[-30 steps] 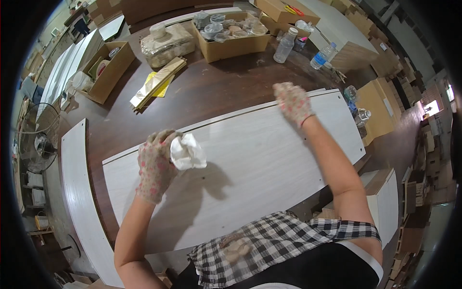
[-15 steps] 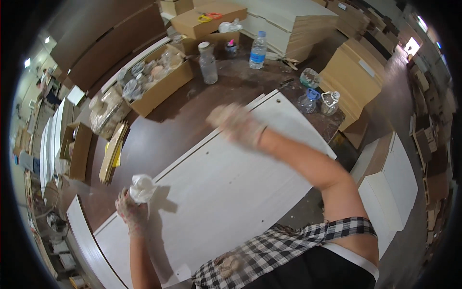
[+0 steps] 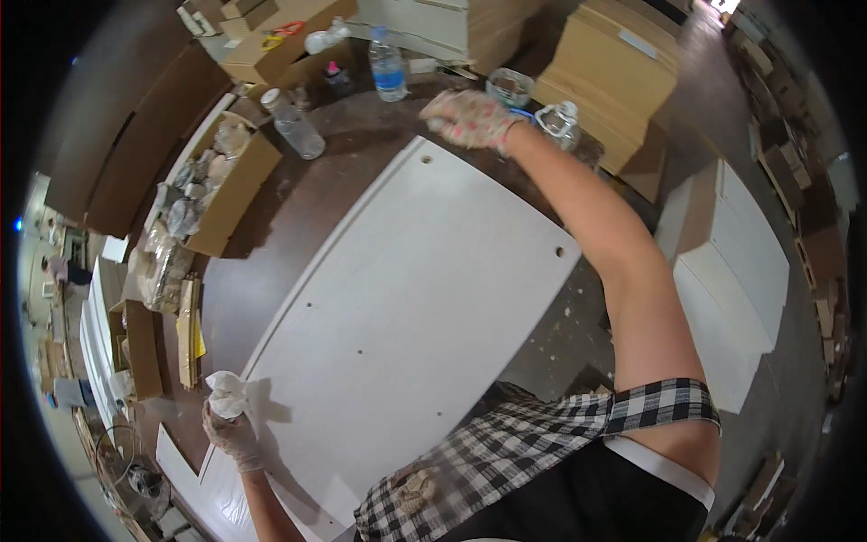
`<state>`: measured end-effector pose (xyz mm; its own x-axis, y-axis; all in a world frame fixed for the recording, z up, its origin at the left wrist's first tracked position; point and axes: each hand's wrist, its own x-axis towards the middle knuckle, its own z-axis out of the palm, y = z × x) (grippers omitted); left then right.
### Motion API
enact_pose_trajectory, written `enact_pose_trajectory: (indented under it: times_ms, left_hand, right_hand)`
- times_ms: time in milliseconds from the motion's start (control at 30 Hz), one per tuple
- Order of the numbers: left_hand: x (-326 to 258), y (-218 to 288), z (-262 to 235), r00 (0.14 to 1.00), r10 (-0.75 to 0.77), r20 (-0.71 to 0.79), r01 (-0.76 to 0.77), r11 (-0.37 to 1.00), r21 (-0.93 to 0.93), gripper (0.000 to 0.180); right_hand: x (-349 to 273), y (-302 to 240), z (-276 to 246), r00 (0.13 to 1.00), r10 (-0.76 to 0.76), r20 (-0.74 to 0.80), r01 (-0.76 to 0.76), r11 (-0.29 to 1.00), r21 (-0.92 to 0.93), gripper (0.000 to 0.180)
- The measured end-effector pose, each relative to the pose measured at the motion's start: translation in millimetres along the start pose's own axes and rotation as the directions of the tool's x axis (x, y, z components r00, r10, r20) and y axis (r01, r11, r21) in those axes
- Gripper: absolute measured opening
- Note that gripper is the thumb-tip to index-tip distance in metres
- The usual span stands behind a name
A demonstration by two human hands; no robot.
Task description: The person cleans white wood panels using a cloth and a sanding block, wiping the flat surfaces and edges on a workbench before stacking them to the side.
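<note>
White panel [image 3: 406, 271] lies flat on the dark brown worktop [image 3: 284, 212], long side running from near left to far right. Two larger holes at its far end, smaller ones along the face.

Hands are well apart, both in patterned gloves. Left hand [image 3: 233, 441] is at the panel's near-left edge, fingers closed around a crumpled white cloth [image 3: 226, 396]. Right hand [image 3: 471, 119] is out just past the far end, fingers bent; can't tell if it grips anything or touches the surface.

Clutter near the right hand: blue-labelled water bottle [image 3: 389, 72] just left of and beyond it, clear open container [image 3: 510, 88] and clear jug [image 3: 562, 125] right beside it. Forearm covers part of that corner. Folded cardboard [image 3: 607, 86] stands behind the jug.

Far left of panel: white-capped clear bottle [image 3: 294, 126], pink-capped small bottle [image 3: 336, 76], then a cardboard box [image 3: 246, 200] packed with plastic-bagged parts. Scissors lie on another carton [image 3: 253, 56] behind. Wrapped bundle [image 3: 163, 271], wood strips [image 3: 189, 339] and a narrow open box [image 3: 140, 348] line the left edge.

White boards [image 3: 727, 280] are stacked off to the right.
</note>
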<state>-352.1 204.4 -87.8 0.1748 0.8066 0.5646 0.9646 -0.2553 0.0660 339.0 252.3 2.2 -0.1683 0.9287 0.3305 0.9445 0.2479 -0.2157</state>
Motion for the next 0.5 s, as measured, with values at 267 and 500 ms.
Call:
enact_pose_trajectory:
  times_ms: [267,500]
  left_hand:
    - [40.3,-9.8,17.4,0.998,-0.021,0.065,0.027,0.996,-0.087,0.044]
    - [35.6,-21.2,29.2,0.986,-0.062,0.153,0.073,0.995,-0.065,0.042]
  right_hand:
    - [-170.0,-67.9,-50.8,0.893,0.245,-0.379,-0.241,0.969,0.059,0.04]
    - [-222.2,-195.2,42.2,0.92,0.038,-0.389,0.009,0.993,0.119,0.033]
